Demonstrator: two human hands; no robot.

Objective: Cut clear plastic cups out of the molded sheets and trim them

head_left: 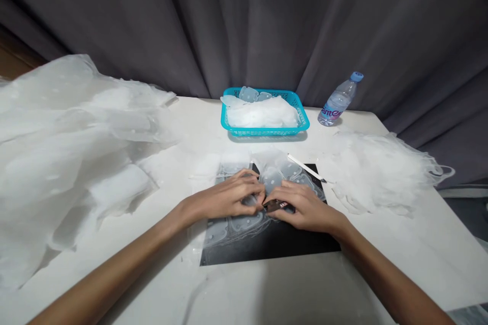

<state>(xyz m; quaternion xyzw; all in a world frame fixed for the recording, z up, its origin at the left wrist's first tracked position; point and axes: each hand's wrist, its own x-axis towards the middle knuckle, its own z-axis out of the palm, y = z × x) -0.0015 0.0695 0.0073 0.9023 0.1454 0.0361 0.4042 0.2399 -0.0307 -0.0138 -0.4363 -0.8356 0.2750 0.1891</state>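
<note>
- The step in hand seems to be trimming; the right hand (301, 206) grips a small, dark, shiny tool (273, 206); the left hand (238, 195) bends its fingers at the fabric, whether pinching I cannot tell;
- the next move likely calls for steadying the edge;
- the sheer white dotted fabric (273, 176) lies crumpled, outlined shapes showing, over the flat black rectangular sheet (274, 244).
</note>
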